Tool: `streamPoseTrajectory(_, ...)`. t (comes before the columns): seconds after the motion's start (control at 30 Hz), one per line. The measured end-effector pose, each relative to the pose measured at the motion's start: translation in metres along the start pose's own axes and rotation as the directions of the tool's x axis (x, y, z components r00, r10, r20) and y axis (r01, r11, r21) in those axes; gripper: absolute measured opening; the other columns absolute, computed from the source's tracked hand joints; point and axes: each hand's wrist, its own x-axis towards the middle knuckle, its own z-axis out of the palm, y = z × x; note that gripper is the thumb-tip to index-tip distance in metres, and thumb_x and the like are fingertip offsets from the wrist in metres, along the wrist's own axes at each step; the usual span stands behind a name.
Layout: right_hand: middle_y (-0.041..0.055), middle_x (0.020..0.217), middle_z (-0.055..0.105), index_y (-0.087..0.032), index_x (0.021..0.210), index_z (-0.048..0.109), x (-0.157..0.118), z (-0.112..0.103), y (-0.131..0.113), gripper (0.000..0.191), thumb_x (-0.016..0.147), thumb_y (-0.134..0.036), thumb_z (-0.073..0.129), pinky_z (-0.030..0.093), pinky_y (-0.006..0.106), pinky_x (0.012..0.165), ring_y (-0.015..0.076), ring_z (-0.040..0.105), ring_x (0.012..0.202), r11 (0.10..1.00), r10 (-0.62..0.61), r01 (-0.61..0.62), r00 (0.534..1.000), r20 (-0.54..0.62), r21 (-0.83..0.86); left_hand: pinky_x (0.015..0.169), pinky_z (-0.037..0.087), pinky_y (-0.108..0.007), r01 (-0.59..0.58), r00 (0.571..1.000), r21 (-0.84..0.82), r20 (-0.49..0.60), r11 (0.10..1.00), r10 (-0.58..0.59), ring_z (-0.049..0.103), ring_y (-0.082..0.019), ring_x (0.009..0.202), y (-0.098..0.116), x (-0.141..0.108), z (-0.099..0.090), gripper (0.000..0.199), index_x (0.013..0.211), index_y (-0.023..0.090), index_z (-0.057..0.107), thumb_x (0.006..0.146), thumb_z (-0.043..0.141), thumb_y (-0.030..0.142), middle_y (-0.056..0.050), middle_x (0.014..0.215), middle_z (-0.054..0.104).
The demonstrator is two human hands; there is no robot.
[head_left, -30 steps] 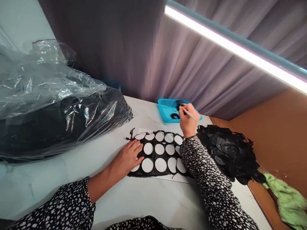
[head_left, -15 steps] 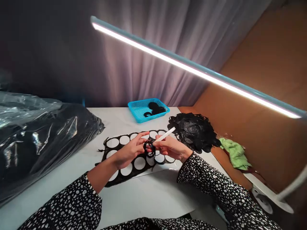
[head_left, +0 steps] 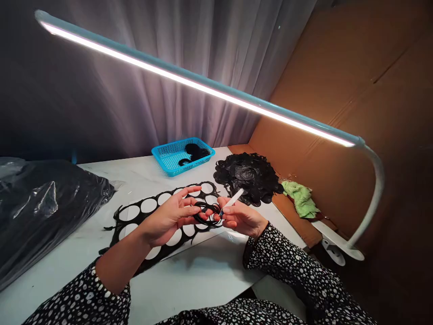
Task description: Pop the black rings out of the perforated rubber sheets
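My left hand (head_left: 169,213) has its fingers closed on a loose bundle of thin black rings (head_left: 203,220), held above the table. In my right hand (head_left: 246,219) is a slim white-handled tool (head_left: 233,198), pinched between thumb and fingers. Its dark, bluish tip points down at the right side of the rings, where the right fingertips touch them too; what kind of tool it is I cannot make out. Under both hands lies a black sheet (head_left: 139,209) with rows of large round holes, the white surface showing through. My forearms hide part of it.
A blue basket (head_left: 172,173) with black rings (head_left: 198,153) stands at the back. A pile of flat black pieces (head_left: 248,176) lies right of it, then a green cloth (head_left: 301,198). A dark plastic bag (head_left: 50,216) fills the left. A lit lamp bar (head_left: 203,85) crosses overhead, clamped at right.
The view has swung to the right. The ring bundle now appears wider and flatter between my hands, and the tool's tip has moved from its middle to its right side.
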Motion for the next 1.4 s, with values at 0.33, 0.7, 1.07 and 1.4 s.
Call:
streamPoseTrajectory(0.33, 0.0061, 0.093, 0.061, -0.017, 0.075, 0.049, -0.009, -0.014, 0.007, 0.034, 0.071, -0.025, 0.081, 0.036, 0.013, 0.048, 0.0123, 0.059, 0.081, 0.998, -0.042, 0.040, 0.999, 0.030, 0.048, 0.086, 0.056, -0.039, 0.040, 0.999, -0.006, 0.004, 0.999, -0.040, 0.070, -0.023, 0.095, 0.000, 0.005, 0.008, 0.060, 0.138, 0.022, 0.042, 0.084, 0.071, 0.017, -0.003, 0.093, 0.066)
streamPoseTrajectory(0.7, 0.0026, 0.083, 0.061, -0.018, 0.075, 0.049, -0.006, -0.010, 0.016, 0.031, 0.073, -0.025, 0.079, 0.037, 0.011, 0.043, 0.0094, 0.055, 0.071, 0.991, -0.015, 0.007, 0.998, 0.057, 0.130, 0.085, 0.053, -0.036, 0.010, 1.000, 0.178, -0.006, 0.984, -0.009, 0.064, -0.020, 0.095, -0.010, 0.004, 0.007, 0.054, 0.136, 0.024, 0.045, 0.086, 0.066, 0.027, -0.002, 0.095, 0.059)
streamPoseTrajectory(1.07, 0.0052, 0.130, 0.060, -0.022, 0.075, 0.052, -0.035, -0.032, -0.017, 0.018, 0.082, -0.014, 0.066, 0.046, 0.010, 0.044, 0.0075, 0.057, 0.077, 0.830, -0.384, 0.485, 0.854, -0.351, 0.274, 0.061, 0.050, -0.020, -0.145, 0.975, 0.594, 0.224, 0.791, 0.011, 0.064, -0.011, 0.065, -0.121, -0.060, 0.033, 0.023, 0.083, 0.015, 0.071, 0.080, 0.053, 0.003, -0.002, 0.080, 0.064)
streamPoseTrajectory(1.4, 0.0093, 0.099, 0.071, -0.018, 0.070, 0.054, 0.012, -0.045, 0.031, 0.025, 0.075, -0.032, 0.073, 0.055, 0.030, 0.073, 0.0192, 0.068, 0.088, 0.797, -0.233, -0.009, 0.918, -0.320, -0.605, 0.078, 0.051, -0.026, -0.374, 0.927, 0.793, 0.304, 0.481, 0.219, 0.061, -0.017, 0.094, -0.123, -0.073, 0.028, 0.041, 0.119, 0.021, 0.062, 0.088, 0.046, 0.000, -0.008, 0.107, 0.064)
